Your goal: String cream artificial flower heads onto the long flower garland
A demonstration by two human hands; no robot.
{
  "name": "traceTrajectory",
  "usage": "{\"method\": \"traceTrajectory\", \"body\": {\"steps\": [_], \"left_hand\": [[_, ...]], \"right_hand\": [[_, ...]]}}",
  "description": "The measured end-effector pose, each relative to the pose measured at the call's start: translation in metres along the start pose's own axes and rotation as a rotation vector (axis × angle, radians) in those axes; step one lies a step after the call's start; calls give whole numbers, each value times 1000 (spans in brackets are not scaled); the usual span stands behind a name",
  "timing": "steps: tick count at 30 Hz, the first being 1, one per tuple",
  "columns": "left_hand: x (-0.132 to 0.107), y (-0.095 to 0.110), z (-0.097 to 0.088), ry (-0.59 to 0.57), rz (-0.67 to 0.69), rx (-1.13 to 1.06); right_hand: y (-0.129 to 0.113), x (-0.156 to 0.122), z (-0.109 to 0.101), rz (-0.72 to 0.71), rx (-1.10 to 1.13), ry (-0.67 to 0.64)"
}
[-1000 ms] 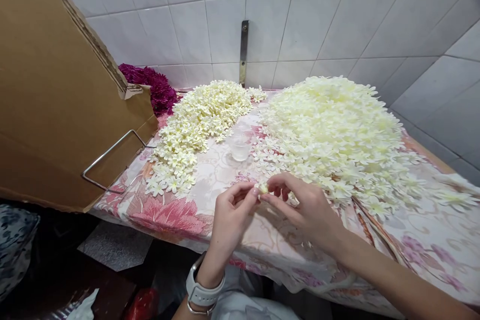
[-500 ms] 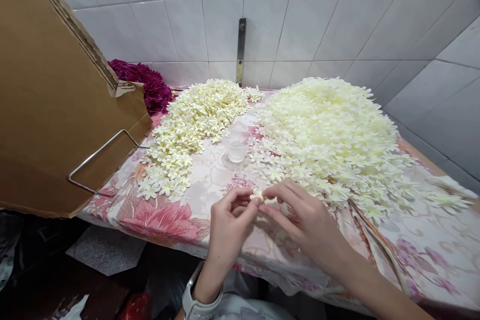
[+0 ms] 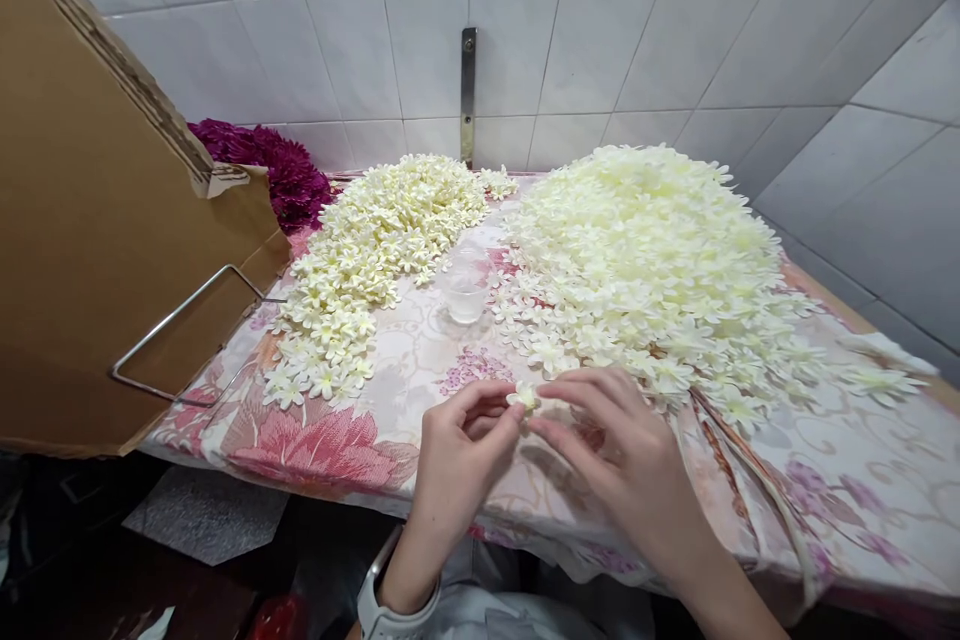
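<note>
My left hand (image 3: 457, 465) and my right hand (image 3: 615, 455) meet over the near edge of the table, fingertips pinched together on one small cream fabric flower (image 3: 523, 397). A large heap of cream flowers (image 3: 645, 260) lies just beyond my right hand. A flatter spread of smaller cream flowers (image 3: 375, 250) lies to the left. Between the two piles stands a small clear plastic cup (image 3: 465, 295). A white watch sits on my left wrist.
A flowered tablecloth (image 3: 330, 440) covers the table. A big cardboard sheet (image 3: 90, 210) with a metal wire handle (image 3: 180, 320) leans at the left. Dark purple flowers (image 3: 262, 160) lie at the back left. Tiled walls close the back and right, with a metal bracket (image 3: 467, 90).
Both hands stay pinched on the small flower and have shifted slightly lower in the frame as the view tilted; the piles have not moved.
</note>
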State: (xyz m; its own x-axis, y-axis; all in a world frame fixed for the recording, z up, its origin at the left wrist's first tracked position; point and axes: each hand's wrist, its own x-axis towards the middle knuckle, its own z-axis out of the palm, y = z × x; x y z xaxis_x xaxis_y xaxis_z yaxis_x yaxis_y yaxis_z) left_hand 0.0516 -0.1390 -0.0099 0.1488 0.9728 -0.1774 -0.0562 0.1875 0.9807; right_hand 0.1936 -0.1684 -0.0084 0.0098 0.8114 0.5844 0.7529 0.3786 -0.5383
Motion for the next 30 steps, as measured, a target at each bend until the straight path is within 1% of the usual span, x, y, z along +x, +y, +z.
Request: {"method": "traceTrajectory", "body": {"steps": [2,4,6,7,8,10,11,12,15,18,21,22,25,26,27,30], "left_hand": [[0,0,-2,-49,-10,-18],[1,0,-4,-73,-18,-27],[1,-1,-4,-64,-19,-17],[2,-1,-4,-51,-20,-7],[2,-1,-3,-35,-25,2],[3,-2,-2,-6,-36,11],[3,-2,-2,0,-38,14],[3,-2,-1,-1,-36,17],[2,-1,-1,-25,-24,26],[2,-1,-1,-38,-27,20],[2,-1,-1,-30,-28,23],[3,-1,-1,-23,-27,28],[3,-2,0,2,-16,37],[2,-2,0,3,-12,40],[2,-2,0,-1,-9,44],[1,-1,0,-16,-7,61]], "right_hand": [[-3,0,1,-18,75,-52],[-4,0,1,27,124,-66],[-2,0,-1,86,138,-83],[-1,0,-3,98,111,-60],[1,1,-4,94,57,-9],[2,3,-7,41,-57,100],[2,4,-8,6,-86,118],[1,4,-8,-27,-86,99],[-3,5,-6,-83,21,-37],[-6,4,-3,-74,76,-52],[-3,3,-2,-56,70,-47],[-1,3,-3,-56,34,-23],[2,4,-7,-66,-179,149],[2,4,-7,-75,-226,178],[1,3,-8,-84,-237,167],[-3,0,-6,-97,-123,-16]]}}
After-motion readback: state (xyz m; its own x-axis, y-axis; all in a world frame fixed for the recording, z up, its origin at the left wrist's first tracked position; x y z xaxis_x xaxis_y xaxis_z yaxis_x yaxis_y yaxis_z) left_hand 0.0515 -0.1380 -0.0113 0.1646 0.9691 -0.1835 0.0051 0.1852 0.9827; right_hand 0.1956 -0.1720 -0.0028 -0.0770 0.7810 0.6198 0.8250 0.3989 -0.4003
